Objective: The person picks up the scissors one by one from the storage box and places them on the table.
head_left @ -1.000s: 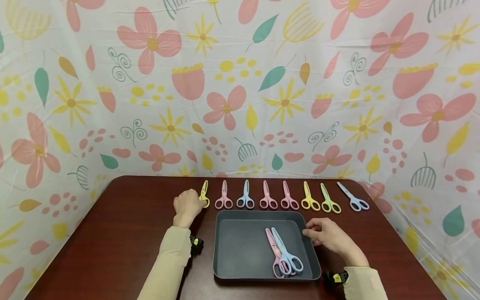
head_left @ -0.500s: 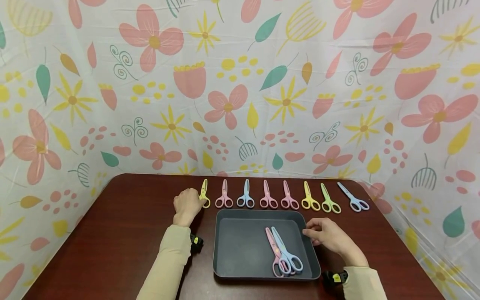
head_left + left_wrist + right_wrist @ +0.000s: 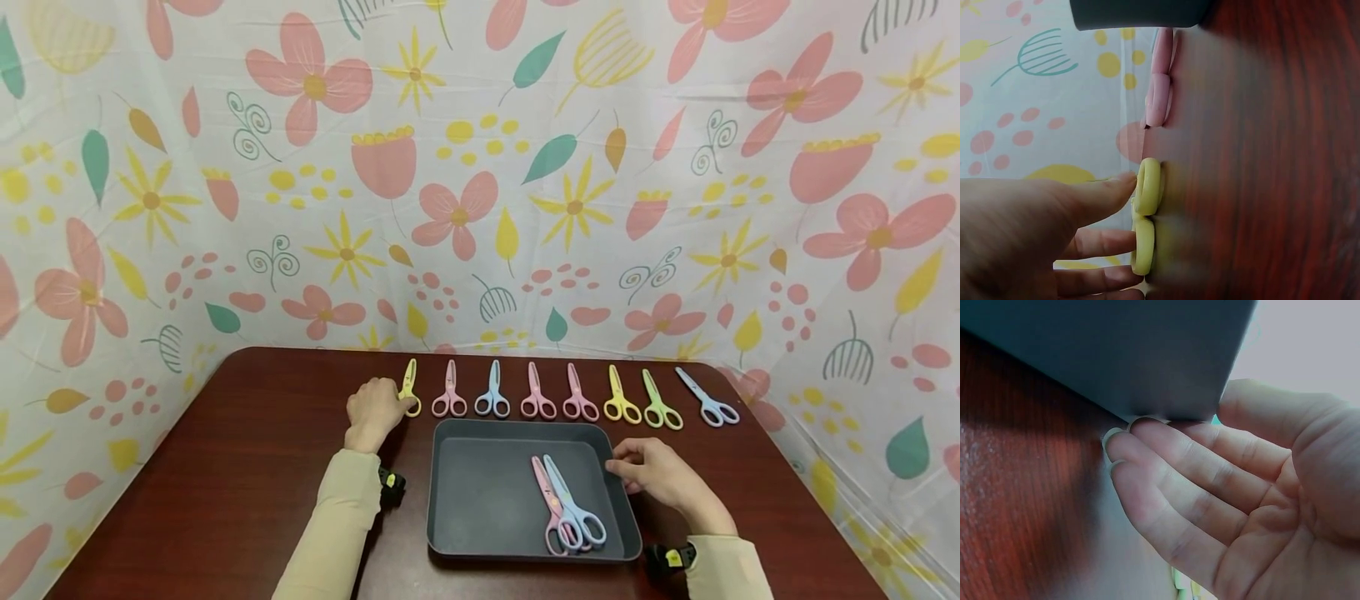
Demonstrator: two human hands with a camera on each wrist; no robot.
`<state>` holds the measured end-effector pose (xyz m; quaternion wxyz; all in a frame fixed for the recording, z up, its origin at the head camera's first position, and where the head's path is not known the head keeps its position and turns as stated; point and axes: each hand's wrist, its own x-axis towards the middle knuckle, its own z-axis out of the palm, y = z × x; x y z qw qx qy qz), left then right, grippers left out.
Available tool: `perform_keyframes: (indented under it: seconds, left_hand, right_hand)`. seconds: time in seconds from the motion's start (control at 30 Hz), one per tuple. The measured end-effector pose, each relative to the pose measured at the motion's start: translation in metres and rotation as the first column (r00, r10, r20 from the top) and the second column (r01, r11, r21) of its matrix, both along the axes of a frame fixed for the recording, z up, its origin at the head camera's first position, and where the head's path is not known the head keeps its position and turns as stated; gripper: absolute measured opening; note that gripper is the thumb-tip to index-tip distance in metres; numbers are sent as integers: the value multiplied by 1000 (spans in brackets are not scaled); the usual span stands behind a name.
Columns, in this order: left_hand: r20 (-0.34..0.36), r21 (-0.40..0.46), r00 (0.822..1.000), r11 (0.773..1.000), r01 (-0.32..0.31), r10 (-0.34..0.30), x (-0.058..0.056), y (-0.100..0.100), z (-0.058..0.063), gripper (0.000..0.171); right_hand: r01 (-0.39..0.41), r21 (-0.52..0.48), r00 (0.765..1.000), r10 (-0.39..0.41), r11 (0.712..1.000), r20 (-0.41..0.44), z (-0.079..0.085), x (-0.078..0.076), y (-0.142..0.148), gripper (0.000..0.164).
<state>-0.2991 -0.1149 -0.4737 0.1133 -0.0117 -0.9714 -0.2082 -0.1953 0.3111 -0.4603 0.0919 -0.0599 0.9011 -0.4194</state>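
Observation:
At the left end of a row, my left hand (image 3: 375, 410) holds yellow scissors (image 3: 409, 385) by the handles, blades pointing away. In the left wrist view, the thumb (image 3: 1107, 197) meets one yellow handle loop (image 3: 1149, 187) and the fingertips meet the other. The scissors lie on the table. My right hand (image 3: 656, 473) grips the right rim of a dark grey tray (image 3: 480, 550), thumb at the edge and fingers against its outer wall (image 3: 1147, 356). Inside the tray, blue scissors (image 3: 570, 500) lie partly over pink scissors (image 3: 546, 492).
Behind the tray, more scissors lie side by side: pink (image 3: 450, 392), blue (image 3: 492, 392), pink (image 3: 536, 393), pink (image 3: 577, 396), yellow (image 3: 618, 398), green (image 3: 658, 402) and blue (image 3: 708, 402). The brown table (image 3: 247, 467) ends at a flowered curtain (image 3: 480, 275).
The camera view shifts slightly. Both hands, the tray and the scissors stay essentially where they were.

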Motion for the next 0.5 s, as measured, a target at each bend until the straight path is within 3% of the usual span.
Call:
perform_keyframes:
  seconds: [0.5]
  left_hand:
    - [48,-20,999,1000,-6,7,7,8,13,44]
  right_hand:
    - [-12,-12,1000,12,1000,-7,0,-1,2,17]
